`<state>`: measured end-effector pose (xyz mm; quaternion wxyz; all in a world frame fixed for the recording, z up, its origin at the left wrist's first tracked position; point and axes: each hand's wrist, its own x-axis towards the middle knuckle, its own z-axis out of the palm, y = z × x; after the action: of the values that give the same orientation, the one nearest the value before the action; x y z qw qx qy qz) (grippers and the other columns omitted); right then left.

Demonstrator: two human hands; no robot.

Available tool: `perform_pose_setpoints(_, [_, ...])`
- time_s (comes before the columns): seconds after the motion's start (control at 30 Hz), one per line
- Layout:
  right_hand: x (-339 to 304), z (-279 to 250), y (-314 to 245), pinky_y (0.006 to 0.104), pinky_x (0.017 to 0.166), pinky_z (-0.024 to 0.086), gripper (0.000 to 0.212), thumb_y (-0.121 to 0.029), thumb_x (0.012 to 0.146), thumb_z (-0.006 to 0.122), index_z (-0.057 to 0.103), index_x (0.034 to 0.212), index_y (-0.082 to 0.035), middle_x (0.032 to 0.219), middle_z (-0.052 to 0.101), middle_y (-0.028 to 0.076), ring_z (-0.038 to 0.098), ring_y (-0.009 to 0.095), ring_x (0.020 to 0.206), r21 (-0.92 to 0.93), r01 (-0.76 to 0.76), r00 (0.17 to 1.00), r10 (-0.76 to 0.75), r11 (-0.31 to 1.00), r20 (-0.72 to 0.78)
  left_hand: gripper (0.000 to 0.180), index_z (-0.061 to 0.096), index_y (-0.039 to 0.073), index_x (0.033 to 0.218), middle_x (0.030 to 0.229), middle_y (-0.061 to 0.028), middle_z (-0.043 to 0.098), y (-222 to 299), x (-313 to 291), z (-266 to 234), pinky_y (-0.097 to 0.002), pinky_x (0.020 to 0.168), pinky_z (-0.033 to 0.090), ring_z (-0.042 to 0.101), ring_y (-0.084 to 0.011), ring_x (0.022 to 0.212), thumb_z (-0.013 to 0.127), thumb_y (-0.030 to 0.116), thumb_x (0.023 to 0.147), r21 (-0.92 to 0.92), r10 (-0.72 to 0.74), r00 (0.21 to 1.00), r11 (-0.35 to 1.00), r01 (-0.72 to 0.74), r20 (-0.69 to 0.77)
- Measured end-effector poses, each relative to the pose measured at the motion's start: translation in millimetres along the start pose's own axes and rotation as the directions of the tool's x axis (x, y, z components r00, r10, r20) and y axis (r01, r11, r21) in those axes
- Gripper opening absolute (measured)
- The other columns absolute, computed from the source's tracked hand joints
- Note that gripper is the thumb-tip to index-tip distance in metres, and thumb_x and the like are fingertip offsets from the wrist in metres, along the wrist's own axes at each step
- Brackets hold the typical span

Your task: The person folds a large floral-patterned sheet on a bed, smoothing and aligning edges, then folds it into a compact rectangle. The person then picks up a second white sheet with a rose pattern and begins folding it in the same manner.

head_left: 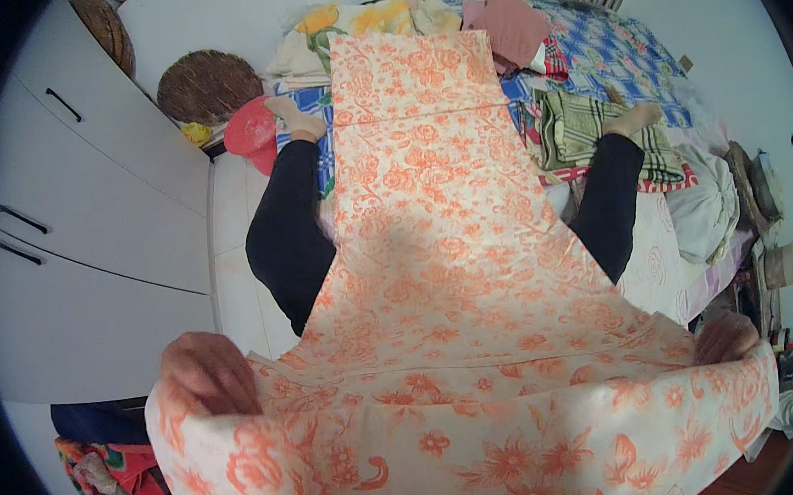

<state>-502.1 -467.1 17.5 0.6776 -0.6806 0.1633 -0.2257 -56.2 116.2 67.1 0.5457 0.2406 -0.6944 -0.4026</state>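
Both hands [208, 375] [727, 338], curled closed, grip orange-flowered cloth [440, 217] stretched between them and away in front.

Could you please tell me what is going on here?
A person holds up a large cream cloth with orange flowers, the left hand and right hand gripping either side of its near end. It stretches away between the person's dark-clad legs toward blue patterned bedding. A folded green checked cloth lies beyond, to the right.
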Motion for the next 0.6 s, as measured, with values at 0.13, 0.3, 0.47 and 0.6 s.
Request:
perform_pose_setpoints(0.13, [56,11,13,0.0376,0.098,0.046,0.041,-0.024,0.099,0.053,0.050,0.133,-0.001,0.131,0.056,0.010,0.055,0.020,0.114,0.015,0.011,0.998,-0.012,1.000,0.055,0.036,0.060,0.000,0.115,0.109,-0.0209,0.065,-26,-12,-38,-0.0451,0.086,0.054,0.066,-0.0342,0.097,0.069,0.021,0.088,-0.049,-0.137,0.983,0.990,0.132,-0.119])
perform_pose_setpoints(0.3, [169,46,33,0.0373,0.096,0.048,0.040,-0.024,0.100,0.053,0.051,0.132,-0.001,0.129,0.058,0.010,0.057,0.019,0.111,0.049,0.027,0.987,-0.034,0.998,0.158,0.040,0.057,0.001,0.122,0.119,-0.0158,0.062,-56,-28,-76,-0.0423,0.095,0.049,0.059,-0.0290,0.112,0.069,0.017,0.087,0.212,-0.160,0.636,0.858,0.467,-0.755])
perform_pose_setpoints(0.47, [329,126,83,0.0371,0.094,0.050,0.039,-0.024,0.100,0.052,0.052,0.131,-0.001,0.127,0.060,0.009,0.060,0.019,0.109,0.171,-0.001,0.957,-0.049,0.985,0.287,0.043,0.058,0.003,0.122,0.123,-0.0098,0.061,-145,-50,-205,-0.0364,0.098,0.046,0.057,-0.0222,0.114,0.070,0.021,0.085,0.697,0.115,0.706,0.333,0.635,-0.699])
perform_pose_setpoints(0.6, [403,148,198,0.0367,0.094,0.049,0.059,-0.047,0.098,0.052,0.051,0.134,0.000,0.128,0.060,0.013,0.060,0.023,0.111,-0.292,-0.472,0.881,0.458,0.832,-0.117,0.029,0.063,0.004,0.117,0.111,-0.0056,0.068,-251,-87,-268,-0.0341,0.086,0.051,0.064,-0.0169,0.099,0.061,0.021,0.093,-0.626,-0.650,0.013,0.737,0.255,-0.760])
